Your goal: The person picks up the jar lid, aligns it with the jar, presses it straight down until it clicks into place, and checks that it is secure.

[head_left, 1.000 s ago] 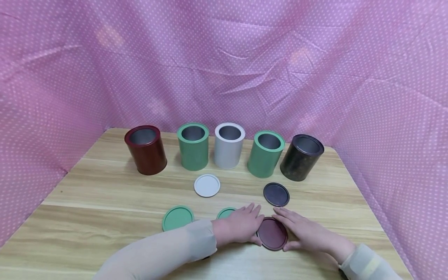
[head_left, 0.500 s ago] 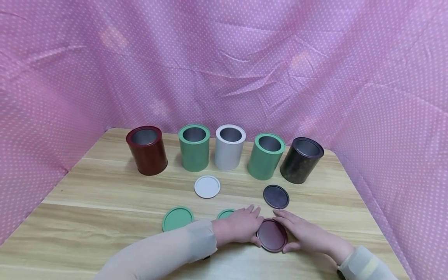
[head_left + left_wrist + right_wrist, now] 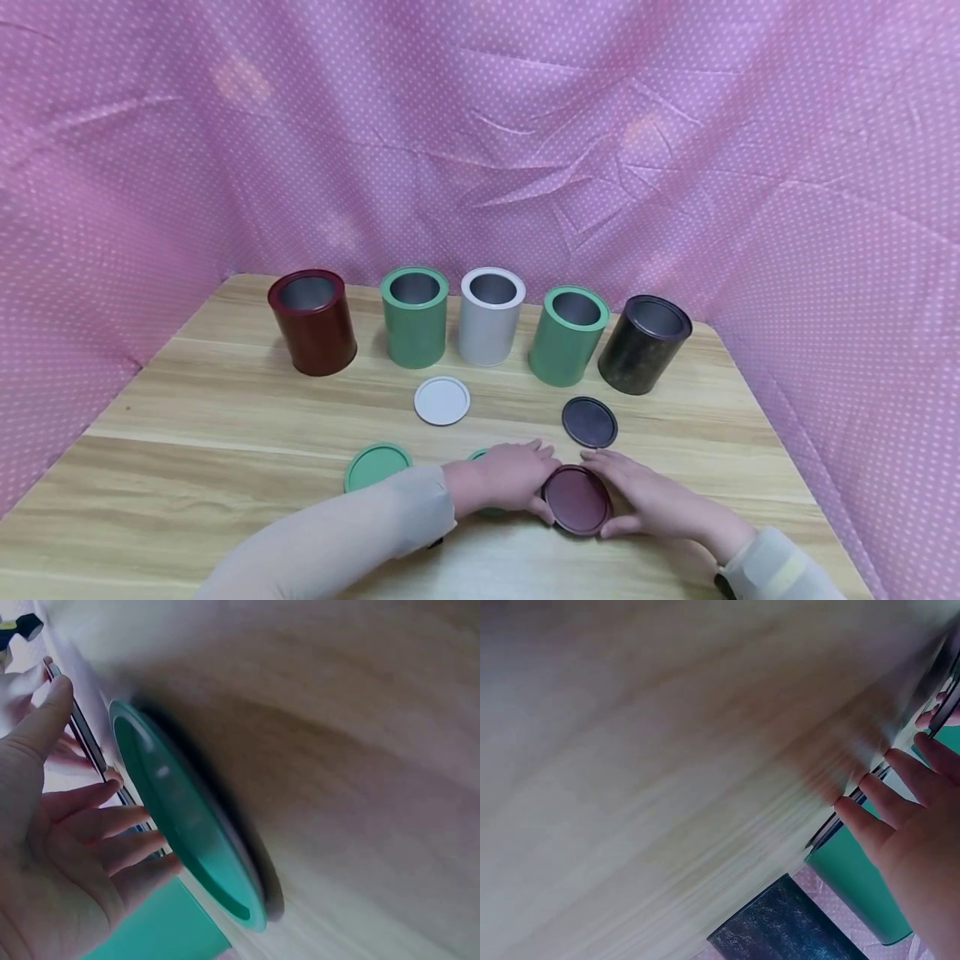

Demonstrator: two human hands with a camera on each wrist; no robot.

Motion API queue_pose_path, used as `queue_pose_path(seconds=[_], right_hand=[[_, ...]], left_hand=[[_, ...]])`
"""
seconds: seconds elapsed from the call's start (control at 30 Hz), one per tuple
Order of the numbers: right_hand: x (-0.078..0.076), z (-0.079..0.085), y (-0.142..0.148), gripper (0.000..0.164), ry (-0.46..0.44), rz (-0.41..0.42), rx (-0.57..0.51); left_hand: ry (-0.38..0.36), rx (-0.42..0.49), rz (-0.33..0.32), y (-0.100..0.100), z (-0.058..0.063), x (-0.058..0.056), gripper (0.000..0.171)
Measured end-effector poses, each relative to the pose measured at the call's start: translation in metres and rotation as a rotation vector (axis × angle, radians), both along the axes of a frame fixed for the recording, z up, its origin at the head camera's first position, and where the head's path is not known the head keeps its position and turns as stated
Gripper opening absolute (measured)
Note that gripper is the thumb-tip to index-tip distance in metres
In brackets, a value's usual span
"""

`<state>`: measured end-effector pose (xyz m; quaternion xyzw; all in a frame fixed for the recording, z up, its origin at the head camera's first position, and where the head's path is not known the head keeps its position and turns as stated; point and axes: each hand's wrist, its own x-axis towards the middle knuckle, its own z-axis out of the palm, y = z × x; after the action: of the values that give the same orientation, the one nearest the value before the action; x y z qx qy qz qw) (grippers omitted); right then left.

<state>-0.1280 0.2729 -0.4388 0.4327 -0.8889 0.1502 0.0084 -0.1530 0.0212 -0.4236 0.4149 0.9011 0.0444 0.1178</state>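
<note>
Low and right of centre in the head view, the left hand (image 3: 513, 477) and right hand (image 3: 652, 497) grip the dark red lid (image 3: 576, 500) by opposite edges, below a black lid (image 3: 589, 422).

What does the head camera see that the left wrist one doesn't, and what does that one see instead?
Only head: the dark red can and the white lid. Only left wrist: the palm side of the left grip. Both: the dark red lid, seen edge-on from the wrist, and a green lid, partly covered in the head view.
</note>
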Motion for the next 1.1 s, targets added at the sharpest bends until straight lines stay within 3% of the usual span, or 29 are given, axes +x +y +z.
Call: queue_pose_path(seconds=[0.13, 0.43, 0.6, 0.77, 0.97, 1.1], right_hand=[[-0.002, 0.003, -0.002, 0.08, -0.018, -0.007, -0.02], [-0.007, 0.012, -0.012, 0.076, -0.207, -0.062, -0.068], [-0.009, 0.014, -0.02, 0.079, -0.263, -0.1, -0.099], [-0.017, 0.015, -0.028, 0.079, -0.257, -0.111, -0.139], [-0.03, 0.019, -0.04, 0.08, -0.288, -0.085, -0.217], [-0.037, 0.021, -0.045, 0.078, -0.291, -0.062, -0.255]], left_hand=[[-0.037, 0.038, 0.022, -0.003, 0.003, -0.003, 0.062], [-0.07, 0.132, 0.03, -0.016, 0.005, -0.007, 0.052], [-0.074, 0.19, 0.037, -0.029, 0.012, -0.008, 0.053], [-0.073, 0.245, 0.042, -0.043, 0.018, -0.015, 0.062], [-0.156, 0.303, 0.126, -0.06, 0.025, -0.021, 0.071], [-0.153, 0.329, 0.142, -0.068, 0.027, -0.024, 0.073]])
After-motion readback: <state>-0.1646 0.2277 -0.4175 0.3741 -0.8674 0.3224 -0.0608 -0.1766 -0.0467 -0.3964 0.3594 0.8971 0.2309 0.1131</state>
